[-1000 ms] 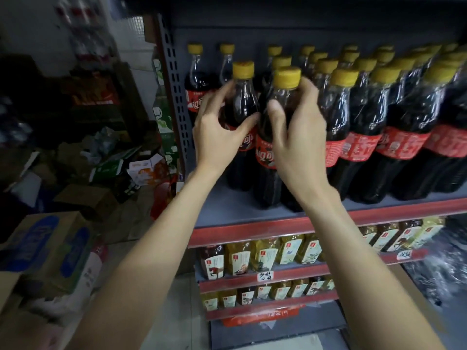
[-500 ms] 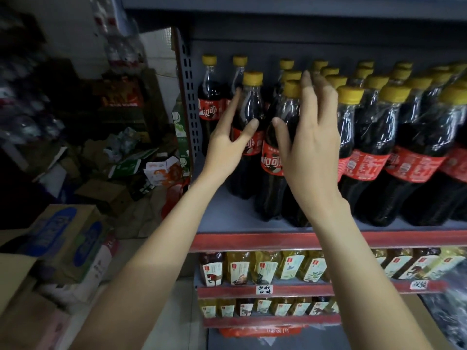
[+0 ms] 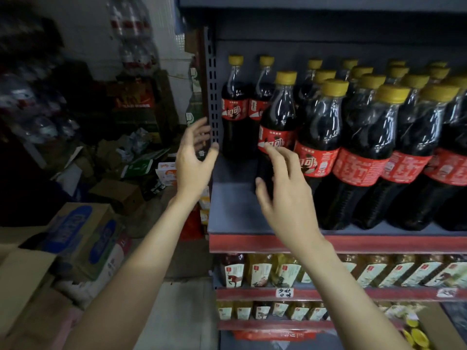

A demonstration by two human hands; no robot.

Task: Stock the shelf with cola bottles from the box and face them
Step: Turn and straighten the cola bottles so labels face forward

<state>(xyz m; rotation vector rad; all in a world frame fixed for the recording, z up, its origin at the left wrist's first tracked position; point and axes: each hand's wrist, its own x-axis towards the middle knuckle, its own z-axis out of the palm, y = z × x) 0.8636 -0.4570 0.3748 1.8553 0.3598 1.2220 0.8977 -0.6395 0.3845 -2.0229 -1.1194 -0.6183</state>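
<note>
Left of shelf (image 3: 252, 210): cardboard boxes (image 3: 83, 238) on floor. Left hand (image 3: 193, 160) in air by shelf's perforated upright (image 3: 211, 97), fingers loosely spread, holding nothing. Right hand (image 3: 285, 195) over shelf's bare front left corner, fingers relaxed, empty, just in front of nearest cola bottle (image 3: 276, 130). Cola bottles (image 3: 379, 147) stand upright in rows across rest of shelf, yellow caps, red labels

Dim store light, soft picture

Weak glints are showing on the cola bottles (image 3: 278, 127); the clutter (image 3: 38, 102) at left is smearing into dark blur, and the shelf (image 3: 252, 213) lines are bending near the wide-angle edges.
</note>
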